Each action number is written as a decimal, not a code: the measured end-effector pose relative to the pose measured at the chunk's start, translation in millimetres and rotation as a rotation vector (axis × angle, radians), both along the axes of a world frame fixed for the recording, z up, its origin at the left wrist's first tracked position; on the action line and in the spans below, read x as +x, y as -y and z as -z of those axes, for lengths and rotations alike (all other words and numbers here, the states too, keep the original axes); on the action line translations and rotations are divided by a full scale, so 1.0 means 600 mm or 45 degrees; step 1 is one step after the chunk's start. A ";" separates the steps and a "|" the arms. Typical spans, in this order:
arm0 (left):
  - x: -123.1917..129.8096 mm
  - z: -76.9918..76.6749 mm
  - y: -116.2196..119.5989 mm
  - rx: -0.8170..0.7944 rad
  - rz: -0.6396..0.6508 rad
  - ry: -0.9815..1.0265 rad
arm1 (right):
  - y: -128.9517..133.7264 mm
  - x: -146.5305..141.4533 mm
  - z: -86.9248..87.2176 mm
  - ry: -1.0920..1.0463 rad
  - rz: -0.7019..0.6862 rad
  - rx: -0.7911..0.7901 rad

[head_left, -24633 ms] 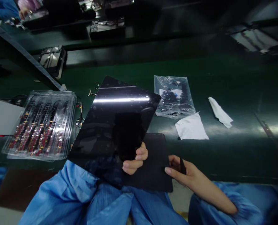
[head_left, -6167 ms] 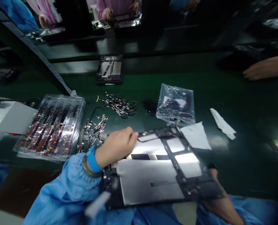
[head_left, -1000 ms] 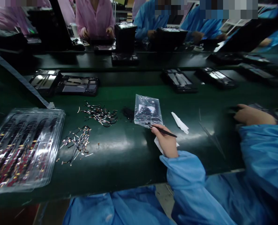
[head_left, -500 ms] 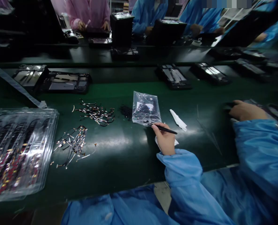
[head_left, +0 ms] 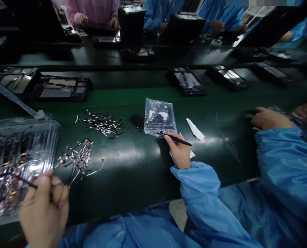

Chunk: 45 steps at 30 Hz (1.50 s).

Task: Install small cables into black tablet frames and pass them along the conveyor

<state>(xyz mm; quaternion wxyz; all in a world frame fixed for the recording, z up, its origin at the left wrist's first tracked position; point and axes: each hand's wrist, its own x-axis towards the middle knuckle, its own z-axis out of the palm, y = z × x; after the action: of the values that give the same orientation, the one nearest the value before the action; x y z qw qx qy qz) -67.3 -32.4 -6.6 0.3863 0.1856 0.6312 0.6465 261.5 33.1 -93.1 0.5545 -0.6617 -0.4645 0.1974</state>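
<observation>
My left hand is at the lower left, its fingers pinched on a thin black flex cable. The cable reaches left over a clear plastic tray filled with rows of similar cables. My right hand grips black tweezers, their tips at the lower edge of a clear plastic bag of small black pieces. Left of the bag lies a heap of tiny black parts. Two piles of small flex cables, an upper one and a lower one, lie between the tray and the bag.
A white paper strip lies right of the bag. A co-worker's hand and blue sleeve are at my right. Open device housings line the bench's far side, others farther right. People sit opposite behind black boxes.
My left hand has come into view at the lower left with a black flex cable. My right hand keeps the tweezers at the bag's edge. The view has shifted slightly.
</observation>
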 end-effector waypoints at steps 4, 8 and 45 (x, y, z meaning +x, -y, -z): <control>0.051 0.004 -0.006 0.036 0.238 0.192 | 0.000 -0.001 0.000 0.003 -0.031 -0.004; 0.057 0.023 -0.010 0.015 0.312 0.225 | 0.000 -0.004 -0.003 0.025 -0.060 -0.019; 0.133 0.025 0.001 0.070 0.865 -0.689 | 0.076 -0.188 -0.089 -1.375 -0.631 -0.454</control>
<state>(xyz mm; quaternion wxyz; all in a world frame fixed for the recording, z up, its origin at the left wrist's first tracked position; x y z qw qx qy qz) 12.8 -33.0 -21.4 0.3926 0.5559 0.5952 0.4273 148.8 -12.6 -39.9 0.5296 -0.4235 -0.2182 0.7018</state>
